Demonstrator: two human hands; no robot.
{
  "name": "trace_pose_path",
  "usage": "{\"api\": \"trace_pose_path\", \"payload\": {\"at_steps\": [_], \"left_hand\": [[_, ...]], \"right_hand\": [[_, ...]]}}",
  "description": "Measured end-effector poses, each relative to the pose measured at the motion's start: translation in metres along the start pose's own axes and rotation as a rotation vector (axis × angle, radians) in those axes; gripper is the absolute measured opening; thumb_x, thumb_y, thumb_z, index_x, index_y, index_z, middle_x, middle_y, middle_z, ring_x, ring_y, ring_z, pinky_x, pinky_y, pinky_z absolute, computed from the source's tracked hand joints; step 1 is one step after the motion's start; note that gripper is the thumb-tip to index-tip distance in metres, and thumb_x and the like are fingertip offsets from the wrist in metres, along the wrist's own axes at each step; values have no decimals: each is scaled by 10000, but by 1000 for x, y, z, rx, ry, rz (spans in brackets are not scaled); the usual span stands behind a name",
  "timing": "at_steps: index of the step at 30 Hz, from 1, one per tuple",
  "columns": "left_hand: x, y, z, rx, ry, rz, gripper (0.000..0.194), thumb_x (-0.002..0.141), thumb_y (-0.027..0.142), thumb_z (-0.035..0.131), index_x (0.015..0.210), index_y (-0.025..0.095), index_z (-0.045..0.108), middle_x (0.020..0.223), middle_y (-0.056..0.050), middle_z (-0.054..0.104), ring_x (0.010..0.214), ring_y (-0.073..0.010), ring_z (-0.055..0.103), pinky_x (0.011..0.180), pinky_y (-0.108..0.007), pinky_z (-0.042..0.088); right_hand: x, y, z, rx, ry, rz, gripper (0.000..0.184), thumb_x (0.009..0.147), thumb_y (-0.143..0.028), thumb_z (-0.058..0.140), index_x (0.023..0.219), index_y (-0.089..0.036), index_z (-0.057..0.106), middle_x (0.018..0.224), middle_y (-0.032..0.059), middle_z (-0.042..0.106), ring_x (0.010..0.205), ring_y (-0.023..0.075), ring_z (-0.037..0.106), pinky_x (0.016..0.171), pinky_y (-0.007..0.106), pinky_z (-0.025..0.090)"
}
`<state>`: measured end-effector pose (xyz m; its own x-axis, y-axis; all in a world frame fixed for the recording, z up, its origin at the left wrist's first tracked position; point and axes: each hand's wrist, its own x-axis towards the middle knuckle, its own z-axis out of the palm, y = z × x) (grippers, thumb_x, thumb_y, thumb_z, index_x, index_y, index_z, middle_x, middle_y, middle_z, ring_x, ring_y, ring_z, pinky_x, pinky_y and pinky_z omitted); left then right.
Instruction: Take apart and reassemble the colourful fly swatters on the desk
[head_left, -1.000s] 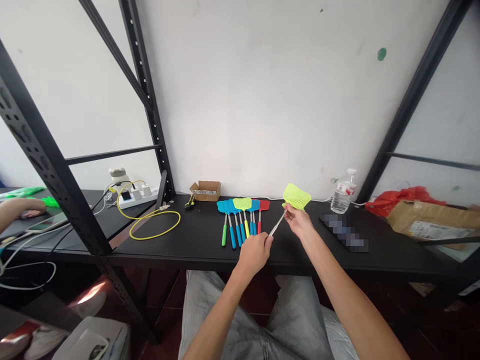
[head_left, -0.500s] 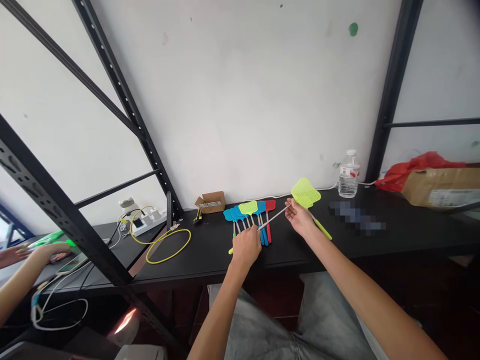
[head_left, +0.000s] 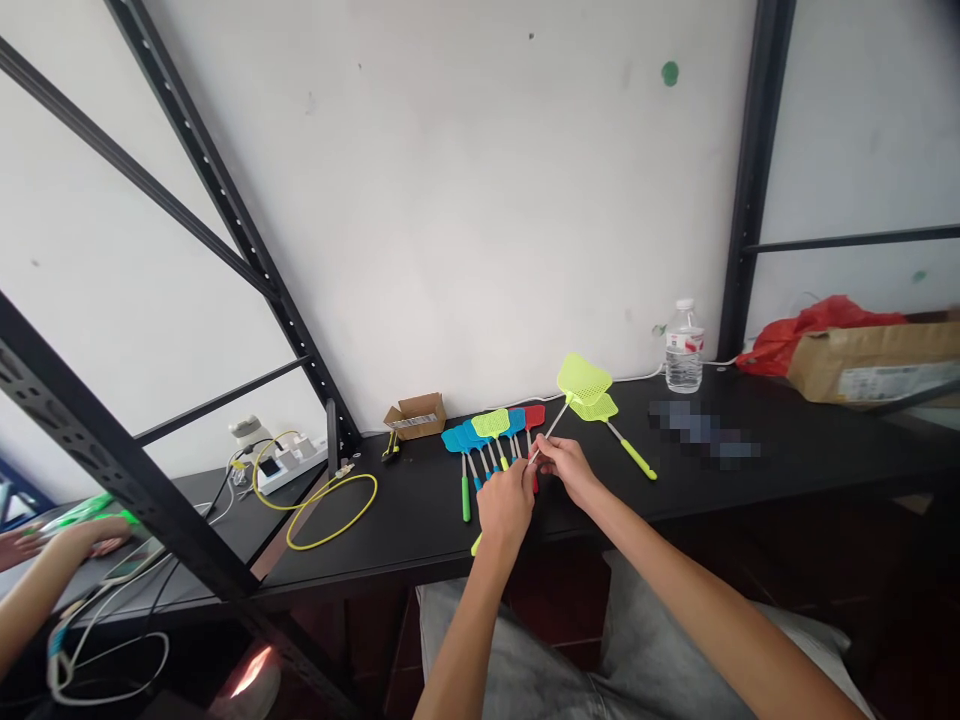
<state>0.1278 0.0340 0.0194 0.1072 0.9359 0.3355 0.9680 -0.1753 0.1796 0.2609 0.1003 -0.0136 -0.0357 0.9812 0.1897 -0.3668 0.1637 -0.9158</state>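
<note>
A yellow-green fly swatter is held at a slant over the table, its mesh head up and to the right. My left hand is closed round its lower part, the handle end poking out below. Close beside it, my right hand pinches the thin metal rod. Behind my hands lies a fanned row of fly swatters: several blue ones, a yellow-green one and a red one. My hands hide some of their handles. Another yellow-green fly swatter lies to the right, its head partly behind the held one.
On the black table are a small open carton, a yellow cable and a water bottle. A large cardboard box with red plastic stands right. Black rack posts flank the space. Another person's arm is at far left.
My right hand has moved left and down along the rod, close to my left hand. The held swatter now points more steeply upward, its head clear of my fingers. The view has shifted slightly.
</note>
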Motion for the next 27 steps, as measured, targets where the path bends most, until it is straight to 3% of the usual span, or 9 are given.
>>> {"api": "trace_pose_path", "payload": {"at_steps": [11,15,27], "left_hand": [[-7,-10,-7,-60,52,-8,472,1004,524,270,1040,290,678,840,-48,720,768,-196,651,588,-246,282],[-8,-13,-8,-109,39,-5,456,999,529,295,1078,301,681,839,-45,725,781,-193,652,579,-244,263],[-19,-23,-15,-87,20,28,430,996,525,307,1045,324,684,783,-22,704,744,-177,640,551,-237,221]], "right_hand": [[3,-5,18,88,84,-11,426,675,-591,752,636,-174,674,682,47,629,618,144,552,499,240,408],[9,-12,13,150,143,15,401,641,-557,788,638,-177,660,700,50,644,597,135,562,468,232,407],[19,-31,-12,199,248,24,292,707,-448,774,671,-174,680,727,43,664,587,111,564,476,211,421]]}}
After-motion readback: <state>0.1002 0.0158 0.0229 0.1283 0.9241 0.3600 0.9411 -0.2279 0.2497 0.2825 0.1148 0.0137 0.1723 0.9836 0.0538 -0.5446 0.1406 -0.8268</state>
